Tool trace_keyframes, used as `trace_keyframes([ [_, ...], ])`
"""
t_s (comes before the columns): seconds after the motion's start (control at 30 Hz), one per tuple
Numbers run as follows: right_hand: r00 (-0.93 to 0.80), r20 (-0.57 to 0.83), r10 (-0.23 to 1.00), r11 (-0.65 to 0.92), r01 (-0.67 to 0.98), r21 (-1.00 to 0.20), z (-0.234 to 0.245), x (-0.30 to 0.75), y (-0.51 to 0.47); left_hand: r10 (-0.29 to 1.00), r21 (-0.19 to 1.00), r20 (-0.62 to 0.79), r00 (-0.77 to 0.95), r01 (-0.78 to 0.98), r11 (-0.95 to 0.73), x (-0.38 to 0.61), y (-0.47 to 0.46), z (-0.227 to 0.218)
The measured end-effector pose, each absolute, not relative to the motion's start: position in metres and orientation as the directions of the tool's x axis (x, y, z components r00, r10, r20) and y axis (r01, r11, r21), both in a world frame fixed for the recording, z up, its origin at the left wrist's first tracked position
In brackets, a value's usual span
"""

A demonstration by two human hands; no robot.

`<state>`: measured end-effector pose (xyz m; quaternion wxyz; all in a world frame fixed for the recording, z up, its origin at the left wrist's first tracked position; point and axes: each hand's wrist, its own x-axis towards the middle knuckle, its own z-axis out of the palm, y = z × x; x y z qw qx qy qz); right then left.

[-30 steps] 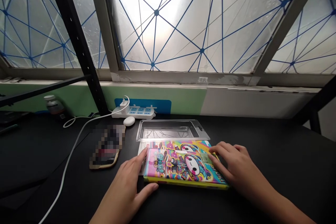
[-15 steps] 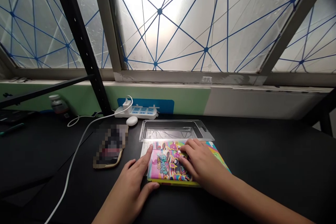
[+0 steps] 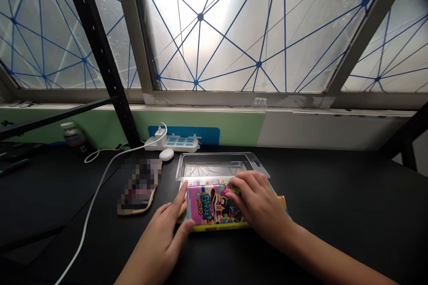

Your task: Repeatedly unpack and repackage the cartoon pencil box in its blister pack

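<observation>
A colourful printed packet [image 3: 210,205] in pink, purple and yellow lies on the black desk, its lettering turned sideways. My left hand [image 3: 163,227] grips its left edge, with the index finger at the upper corner and the thumb at the lower one. My right hand [image 3: 261,200] bends over the right part, fingertips pressed together at its upper edge; what they pinch there is partly hidden. Another bright printed piece shows from under my right hand. Just behind the packet lies a clear plastic tray [image 3: 180,167] with a hang-hole tab.
To the left lie a blurred phone [image 3: 138,187] in a tan case and a white rounded case [image 3: 166,155]. A white cable [image 3: 90,205] runs from the power strip [image 3: 182,143] across the desk [image 3: 334,213]. A bottle [image 3: 75,136] stands near a black metal post [image 3: 100,53].
The packet's printed face has tilted up toward me and looks smoother and brighter. My right fingers have shifted slightly with its upper edge; my left thumb has moved up and left.
</observation>
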<state>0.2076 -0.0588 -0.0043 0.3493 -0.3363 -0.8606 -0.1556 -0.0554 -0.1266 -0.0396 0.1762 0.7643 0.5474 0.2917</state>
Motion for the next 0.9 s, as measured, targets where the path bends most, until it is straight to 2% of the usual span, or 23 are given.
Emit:
trace_keyframes([
  [0.13,-0.575,0.772,0.271,0.829,0.547,0.116,0.013,0.216,-0.084,0.935,0.616,0.256,0.245,0.704,-0.353,-0.061,-0.127,-0.035],
  [0.2,-0.628,0.739,0.246,0.873,0.474,0.113,0.023,0.225,-0.098,0.948,0.638,0.236,0.211,0.702,-0.315,-0.062,-0.126,-0.034],
  [0.27,-0.715,0.633,0.295,0.912,0.409,0.038,0.029,0.239,-0.108,0.958,0.642,0.206,0.200,0.711,-0.287,-0.062,-0.125,-0.033],
  [0.37,-0.815,0.383,0.435,0.900,0.403,-0.164,0.018,0.274,-0.110,0.963,0.622,0.176,0.202,0.736,-0.268,-0.061,-0.123,-0.033],
  [0.5,-0.662,0.208,0.720,0.681,0.617,-0.394,-0.022,0.326,-0.100,0.970,0.597,0.168,0.179,0.764,-0.244,-0.061,-0.124,-0.037],
  [0.6,-0.559,0.099,0.824,0.532,0.700,-0.477,-0.043,0.346,-0.093,0.967,0.598,0.190,0.170,0.761,-0.251,-0.062,-0.125,-0.041],
  [0.9,-0.361,0.123,0.924,0.346,0.657,-0.670,-0.038,0.339,-0.085,0.978,0.724,0.153,0.144,0.656,-0.211,-0.065,-0.128,-0.044],
])
